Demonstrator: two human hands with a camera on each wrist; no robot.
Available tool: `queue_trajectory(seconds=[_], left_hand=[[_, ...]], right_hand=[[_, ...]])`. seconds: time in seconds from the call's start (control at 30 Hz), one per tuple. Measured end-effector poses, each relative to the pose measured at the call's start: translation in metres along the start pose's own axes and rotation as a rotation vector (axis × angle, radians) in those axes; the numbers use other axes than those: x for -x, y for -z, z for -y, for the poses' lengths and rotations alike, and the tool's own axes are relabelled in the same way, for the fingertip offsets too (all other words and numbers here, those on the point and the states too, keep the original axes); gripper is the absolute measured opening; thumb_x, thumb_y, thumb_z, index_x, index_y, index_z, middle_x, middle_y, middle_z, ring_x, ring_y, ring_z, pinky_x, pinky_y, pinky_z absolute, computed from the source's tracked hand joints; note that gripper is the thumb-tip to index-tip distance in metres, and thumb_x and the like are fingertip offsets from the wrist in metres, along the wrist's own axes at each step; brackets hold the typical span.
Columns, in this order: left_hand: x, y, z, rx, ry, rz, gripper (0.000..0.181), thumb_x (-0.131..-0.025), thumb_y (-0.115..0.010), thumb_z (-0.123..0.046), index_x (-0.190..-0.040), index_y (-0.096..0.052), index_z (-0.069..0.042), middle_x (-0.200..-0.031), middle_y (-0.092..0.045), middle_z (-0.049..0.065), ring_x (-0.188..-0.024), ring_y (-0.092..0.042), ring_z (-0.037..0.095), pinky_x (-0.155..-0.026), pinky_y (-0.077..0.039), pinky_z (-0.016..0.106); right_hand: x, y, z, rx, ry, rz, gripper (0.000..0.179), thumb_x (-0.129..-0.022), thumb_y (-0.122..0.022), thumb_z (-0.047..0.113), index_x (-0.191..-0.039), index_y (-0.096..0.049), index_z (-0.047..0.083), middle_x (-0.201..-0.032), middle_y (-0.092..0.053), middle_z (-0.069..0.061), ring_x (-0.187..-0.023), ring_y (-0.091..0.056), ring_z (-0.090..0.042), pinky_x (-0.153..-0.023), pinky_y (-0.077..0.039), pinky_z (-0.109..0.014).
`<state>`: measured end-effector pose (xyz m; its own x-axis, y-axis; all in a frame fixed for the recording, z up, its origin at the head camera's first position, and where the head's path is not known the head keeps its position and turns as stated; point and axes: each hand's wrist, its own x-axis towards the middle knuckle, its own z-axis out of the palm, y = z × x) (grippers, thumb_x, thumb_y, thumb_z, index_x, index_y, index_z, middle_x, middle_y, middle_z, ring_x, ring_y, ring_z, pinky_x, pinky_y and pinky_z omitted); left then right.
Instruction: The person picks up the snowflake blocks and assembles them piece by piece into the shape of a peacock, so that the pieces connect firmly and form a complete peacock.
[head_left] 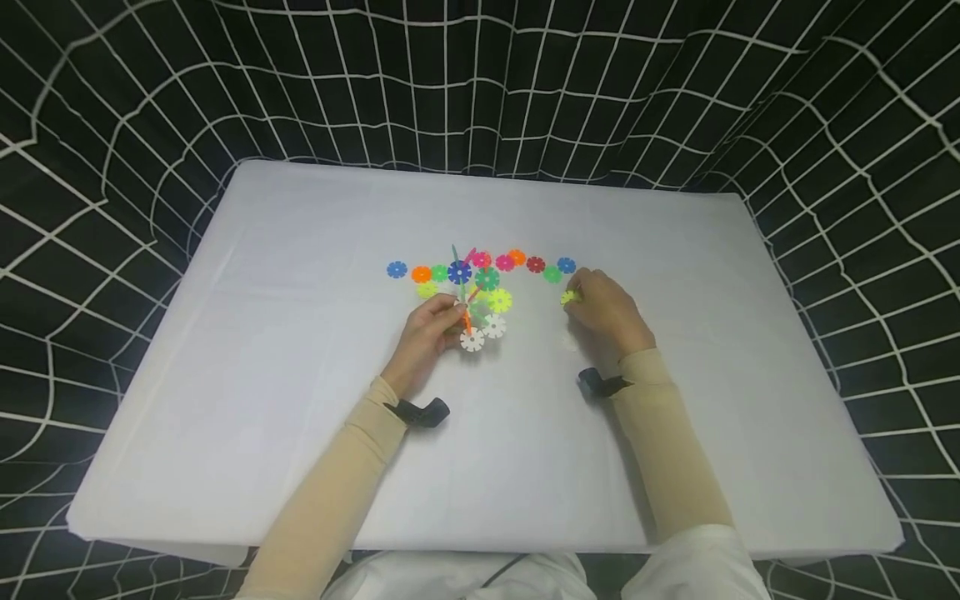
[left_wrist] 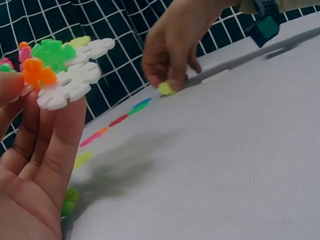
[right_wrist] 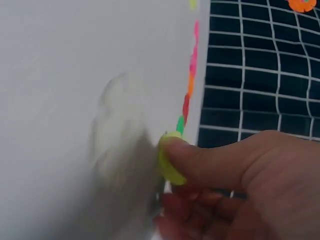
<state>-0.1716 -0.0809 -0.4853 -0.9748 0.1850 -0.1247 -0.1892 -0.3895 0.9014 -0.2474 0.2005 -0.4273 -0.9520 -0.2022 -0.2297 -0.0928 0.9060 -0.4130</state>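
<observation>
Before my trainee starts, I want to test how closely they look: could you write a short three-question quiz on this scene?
1. Which hand pinches a single yellow disc?
2. True or false: the left hand holds the joined pieces up off the table.
3. In the head view, what colour is the leftmost disc? a) red b) blue c) white

Key: 1. the right hand; 2. true; 3. b

Two hands — over ten discs — one table
</observation>
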Motion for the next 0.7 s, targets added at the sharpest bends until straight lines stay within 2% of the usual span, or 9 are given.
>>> queue_trajectory(seconds=[0.07,0.2,0.27,0.33,0.5,0.7], left_hand=[[0.000,0.000,0.001,0.016,-0.007,-0.011,0.005,-0.102,-0.057,-0.013,-0.100,-0.061,-0.016,-0.092,-0.061,-0.005,-0.084,-0.061,0.011,-0.076,-0.056,0.026],[-0.001,0.000,0.003,0.036,-0.011,-0.034,0.006,-0.102,-0.056,-0.012,-0.100,-0.061,-0.015,-0.093,-0.060,-0.005,-0.084,-0.059,0.010,-0.076,-0.055,0.024],[-0.001,-0.001,0.003,0.038,-0.011,-0.039,0.006,-0.103,-0.056,-0.013,-0.100,-0.061,-0.015,-0.094,-0.060,-0.005,-0.084,-0.059,0.009,-0.075,-0.055,0.024],[-0.001,-0.002,0.003,0.033,-0.014,-0.043,0.006,-0.102,-0.056,-0.013,-0.100,-0.062,-0.014,-0.094,-0.059,-0.004,-0.083,-0.057,0.009,-0.074,-0.054,0.022],[-0.001,-0.002,0.002,0.013,-0.008,-0.045,0.008,-0.102,-0.057,-0.015,-0.098,-0.063,-0.011,-0.094,-0.055,-0.003,-0.085,-0.052,0.010,-0.074,-0.050,0.020],[-0.001,-0.001,0.000,-0.010,-0.006,-0.053,0.008,-0.101,-0.059,-0.016,-0.099,-0.064,-0.009,-0.099,-0.056,-0.002,-0.091,-0.053,0.011,-0.082,-0.052,0.018]], right_hand=[[-0.006,-0.001,0.007,-0.084,0.014,0.015,0.030,-0.099,-0.062,0.016,-0.126,-0.060,0.004,-0.120,-0.062,-0.018,-0.107,-0.057,-0.033,-0.098,-0.052,-0.050],[-0.011,-0.001,0.027,-0.352,0.078,0.017,0.028,-0.100,-0.062,0.016,-0.127,-0.062,0.007,-0.118,-0.065,-0.016,-0.094,-0.065,-0.034,-0.086,-0.053,-0.038],[-0.009,0.000,0.040,-0.469,0.114,-0.010,0.028,-0.100,-0.062,0.016,-0.127,-0.064,0.008,-0.119,-0.067,-0.014,-0.088,-0.069,-0.032,-0.087,-0.055,-0.036],[-0.005,0.002,0.051,-0.553,0.147,-0.032,0.027,-0.100,-0.063,0.015,-0.126,-0.065,0.008,-0.121,-0.068,-0.012,-0.086,-0.072,-0.030,-0.093,-0.057,-0.036],[0.004,0.006,0.065,-0.610,0.176,-0.031,0.024,-0.100,-0.064,0.013,-0.123,-0.066,0.005,-0.118,-0.066,-0.012,-0.090,-0.075,-0.025,-0.103,-0.055,-0.043],[0.006,0.003,0.068,-0.598,0.246,-0.048,0.018,-0.099,-0.064,0.009,-0.116,-0.068,0.004,-0.113,-0.065,-0.013,-0.095,-0.074,-0.033,-0.101,-0.056,-0.046]])
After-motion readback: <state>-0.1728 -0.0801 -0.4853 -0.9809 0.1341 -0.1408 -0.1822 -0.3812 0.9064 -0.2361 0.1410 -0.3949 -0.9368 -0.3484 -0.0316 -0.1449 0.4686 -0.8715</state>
